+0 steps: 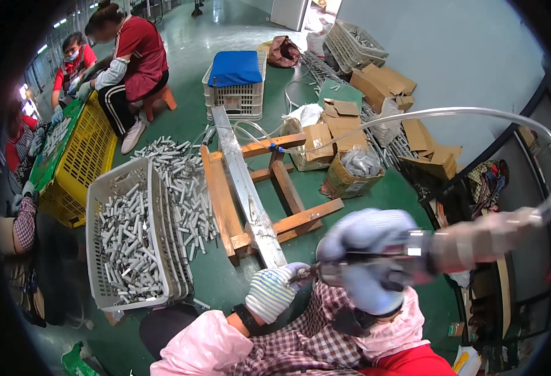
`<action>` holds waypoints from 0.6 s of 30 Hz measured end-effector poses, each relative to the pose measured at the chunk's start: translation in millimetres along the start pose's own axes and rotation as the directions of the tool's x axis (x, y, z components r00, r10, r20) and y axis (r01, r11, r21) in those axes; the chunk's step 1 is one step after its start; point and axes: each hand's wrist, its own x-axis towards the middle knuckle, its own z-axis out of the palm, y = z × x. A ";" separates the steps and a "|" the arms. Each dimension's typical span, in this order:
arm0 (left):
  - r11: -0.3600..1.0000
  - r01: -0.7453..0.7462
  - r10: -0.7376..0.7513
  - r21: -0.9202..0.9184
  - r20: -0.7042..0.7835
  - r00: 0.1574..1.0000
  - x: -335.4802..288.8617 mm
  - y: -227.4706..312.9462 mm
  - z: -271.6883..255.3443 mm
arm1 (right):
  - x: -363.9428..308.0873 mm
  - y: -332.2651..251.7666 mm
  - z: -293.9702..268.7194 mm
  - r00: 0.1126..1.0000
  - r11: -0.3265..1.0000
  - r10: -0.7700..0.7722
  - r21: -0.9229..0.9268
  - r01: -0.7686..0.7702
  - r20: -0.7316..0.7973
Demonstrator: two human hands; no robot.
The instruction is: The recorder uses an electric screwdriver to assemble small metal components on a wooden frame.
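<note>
Stretching across the whole scene was a green floor (225, 37), on which a wooden frame (222, 200) carried a long metal rail (244, 182) running toward the person. A yellow crate (78, 166) was seen at the far left with other people seated around it, and a white basket (115, 250) filled with grey metal tubes (125, 241) stood just beside a loose heap of the same tubes on the floor. A white crate with a blue cover (235, 67) was placed beyond the frame, and flattened cardboard boxes (382, 81) were piled along the wall at the right.

A pneumatic hand tool (451, 244) — blurred in the picture — was gripped by the right hand (366, 260), the gloved fingers wrapped tightly round its body; a clear hose (463, 113) arched from its rear end over to the frame. The tool's tip was pointed at the left hand (272, 291), whose striped glove was closed into a fist near the rail's end — what was pinched inside it could not be made out
</note>
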 end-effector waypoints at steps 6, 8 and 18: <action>0.984 0.109 -0.107 -0.139 0.018 0.994 3.4 3.5 1.9 | 22.3 -7.7 -14.6 0.906 0.915 -0.119 0.310 0.259 -0.405; 0.988 0.062 -0.064 -0.138 -0.009 0.998 3.3 12.6 -0.7 | 14.8 9.8 -29.7 0.878 0.899 -0.005 0.383 0.214 -0.479; 0.979 -0.136 0.111 -0.151 -0.159 0.981 6.5 9.3 5.7 | 4.7 51.5 -67.0 0.902 0.695 0.167 0.696 0.179 -0.398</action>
